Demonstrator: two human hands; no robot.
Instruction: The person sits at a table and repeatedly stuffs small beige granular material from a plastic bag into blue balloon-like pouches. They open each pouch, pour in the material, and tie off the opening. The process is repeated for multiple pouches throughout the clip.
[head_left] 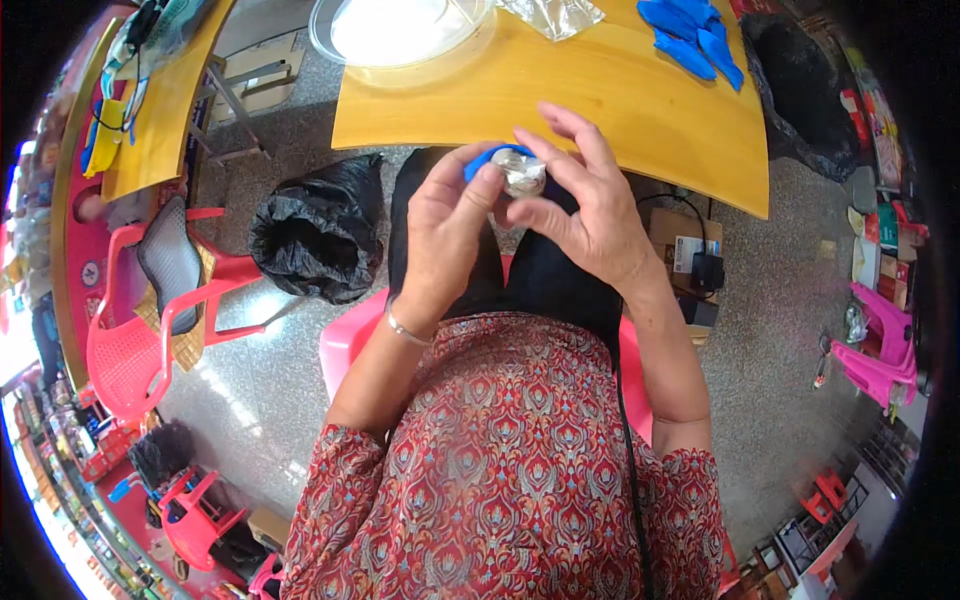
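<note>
Just in front of the yellow table's near edge, my left hand (448, 212) pinches a small blue piece with a whitish, shiny round bundle (521, 173) against it. The bundle looks like something wrapped in clear plastic; its contents cannot be made out. Only a strip of the blue piece (484, 160) shows above my left thumb. On the other side of the bundle is my right hand (592, 210), its fingers spread and the thumb and forefinger close around the bundle's edge. Whether those two fingertips touch it is hard to tell.
On the yellow table (560, 105) are a clear round tub (400, 50) with white contents, a clear plastic bag (553, 14) and several blue pieces (695, 40). A black bag (318, 235) stands open on the floor, left of my legs. A red chair (165, 310) stands farther left.
</note>
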